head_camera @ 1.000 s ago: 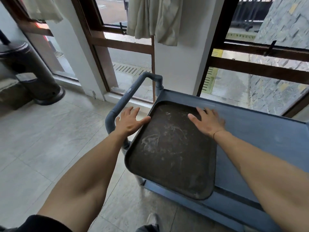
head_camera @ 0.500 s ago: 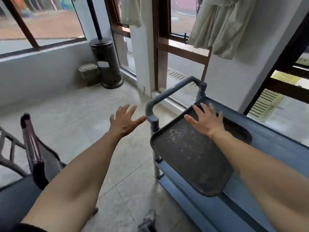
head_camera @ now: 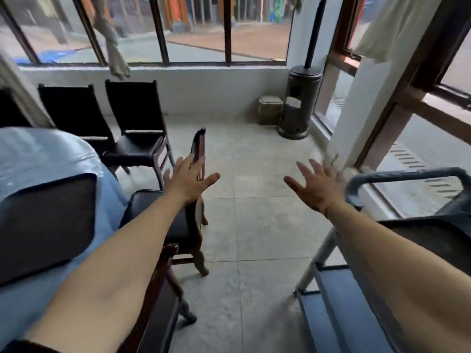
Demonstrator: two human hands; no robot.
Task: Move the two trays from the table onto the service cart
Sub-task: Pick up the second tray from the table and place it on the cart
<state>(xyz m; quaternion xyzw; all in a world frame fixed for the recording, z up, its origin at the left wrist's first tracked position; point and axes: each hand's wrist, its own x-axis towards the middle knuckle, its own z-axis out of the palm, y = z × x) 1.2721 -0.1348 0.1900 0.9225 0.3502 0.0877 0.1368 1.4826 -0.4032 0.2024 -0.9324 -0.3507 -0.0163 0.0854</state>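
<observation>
Head view: both hands, left point(head_camera: 190, 180) and right point(head_camera: 317, 189), spread empty; reach to 9 o'clock, grip tray point(head_camera: 46, 225) on bench point(head_camera: 38, 154) by opposite edges.

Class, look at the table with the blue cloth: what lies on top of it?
On the table lies one dark tray, near its edge. Nothing shows on the tray. The table's left part runs out of frame, so anything there is unseen.
</observation>
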